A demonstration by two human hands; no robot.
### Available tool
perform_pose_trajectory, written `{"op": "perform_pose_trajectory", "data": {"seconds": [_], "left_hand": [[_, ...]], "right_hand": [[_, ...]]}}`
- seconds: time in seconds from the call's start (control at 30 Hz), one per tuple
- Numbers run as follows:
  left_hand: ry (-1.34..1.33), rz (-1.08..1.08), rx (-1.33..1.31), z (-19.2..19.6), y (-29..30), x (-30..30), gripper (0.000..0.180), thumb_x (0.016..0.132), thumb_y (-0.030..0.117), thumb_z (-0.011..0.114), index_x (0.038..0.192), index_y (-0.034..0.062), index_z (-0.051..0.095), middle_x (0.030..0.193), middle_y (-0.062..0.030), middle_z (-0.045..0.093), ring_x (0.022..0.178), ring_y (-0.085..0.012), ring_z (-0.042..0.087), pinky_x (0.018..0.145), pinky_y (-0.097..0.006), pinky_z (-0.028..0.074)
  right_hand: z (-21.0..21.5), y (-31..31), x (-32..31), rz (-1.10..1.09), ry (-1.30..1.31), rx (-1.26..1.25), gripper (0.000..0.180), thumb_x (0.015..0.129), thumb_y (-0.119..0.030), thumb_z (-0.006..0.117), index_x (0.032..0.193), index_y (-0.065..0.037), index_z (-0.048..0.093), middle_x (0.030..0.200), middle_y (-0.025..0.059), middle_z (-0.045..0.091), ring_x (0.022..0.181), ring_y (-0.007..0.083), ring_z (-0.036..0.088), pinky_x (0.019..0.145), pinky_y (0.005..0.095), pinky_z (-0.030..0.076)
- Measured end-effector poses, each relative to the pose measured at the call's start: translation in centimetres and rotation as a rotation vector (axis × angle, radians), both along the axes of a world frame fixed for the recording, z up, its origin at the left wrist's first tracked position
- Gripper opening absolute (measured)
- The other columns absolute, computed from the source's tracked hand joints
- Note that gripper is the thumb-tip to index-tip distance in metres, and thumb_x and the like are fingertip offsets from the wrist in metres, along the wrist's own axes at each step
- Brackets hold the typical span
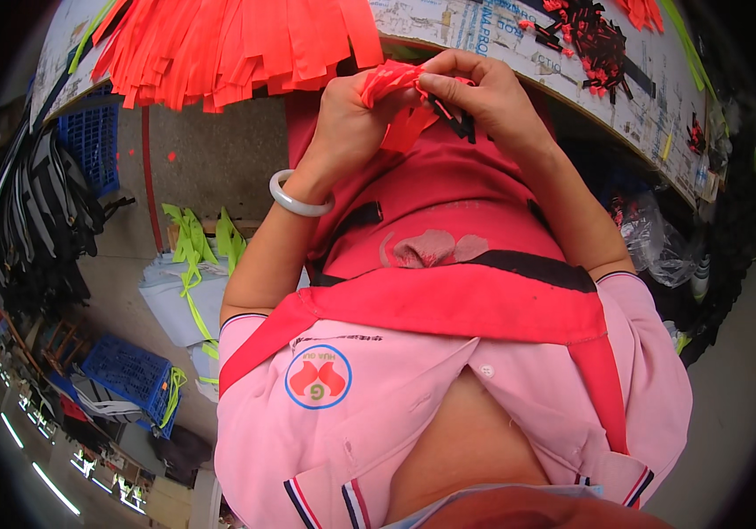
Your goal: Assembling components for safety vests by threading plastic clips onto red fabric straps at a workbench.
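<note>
My left hand (351, 119), with a pale bangle (297, 201) on the wrist, grips a bunch of bright orange-red strap (394, 84) just below the table edge. My right hand (484, 93) pinches the same strap from the right, and a small black clip piece (457, 123) shows under its fingers. Both hands are held over my lap, which is covered by a red apron (448, 212).
A pile of orange-red straps (228, 44) hangs over the worktable edge (501, 40). Small black and red clips (594, 40) lie scattered at the table's right. Blue crates (91, 145) (126, 370), black straps (34, 203) and neon-yellow straps (193, 247) are on the floor to the left.
</note>
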State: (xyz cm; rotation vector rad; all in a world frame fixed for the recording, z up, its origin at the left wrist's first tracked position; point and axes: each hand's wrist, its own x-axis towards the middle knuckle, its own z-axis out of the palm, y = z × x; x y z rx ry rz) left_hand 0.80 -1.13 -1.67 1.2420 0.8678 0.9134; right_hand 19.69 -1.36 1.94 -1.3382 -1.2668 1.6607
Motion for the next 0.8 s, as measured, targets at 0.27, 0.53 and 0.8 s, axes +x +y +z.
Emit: {"op": "perform_pose_trajectory", "data": {"seconds": [0.27, 0.53, 0.8], "left_hand": [[0.035, 0.013, -0.033, -0.3, 0.3, -0.2, 0.012, 0.084, 0.005, 0.067, 0.095, 0.0015, 0.070, 0.078, -0.0009, 0.068, 0.066, -0.0049, 0.056, 0.059, -0.021, 0.045], [0.025, 0.006, -0.111, -0.3, 0.2, -0.2, 0.013, 0.083, 0.005, 0.068, 0.095, 0.0014, 0.070, 0.076, 0.0009, 0.065, 0.066, -0.0047, 0.055, 0.059, -0.021, 0.044], [0.022, 0.017, -0.123, -0.7, 0.2, -0.8, 0.014, 0.084, 0.005, 0.067, 0.098, 0.0013, 0.070, 0.079, 0.0003, 0.066, 0.068, -0.0053, 0.056, 0.061, -0.021, 0.045]], "right_hand": [[-0.5, 0.1, -0.1, 0.009, 0.046, -0.005, 0.018, 0.089, -0.019, 0.064, 0.094, -0.002, 0.062, 0.078, 0.0014, 0.064, 0.064, 0.0031, 0.053, 0.056, 0.0173, 0.041], [-1.4, 0.4, 0.5, 0.039, 0.045, -0.086, 0.019, 0.090, -0.019, 0.063, 0.097, -0.002, 0.061, 0.079, 0.0006, 0.064, 0.066, 0.0033, 0.054, 0.058, 0.0182, 0.043], [-1.1, -0.3, -0.4, 0.004, 0.014, 0.022, 0.021, 0.090, -0.020, 0.063, 0.101, -0.002, 0.062, 0.081, 0.0011, 0.064, 0.062, 0.0036, 0.053, 0.056, 0.0179, 0.043]]}}
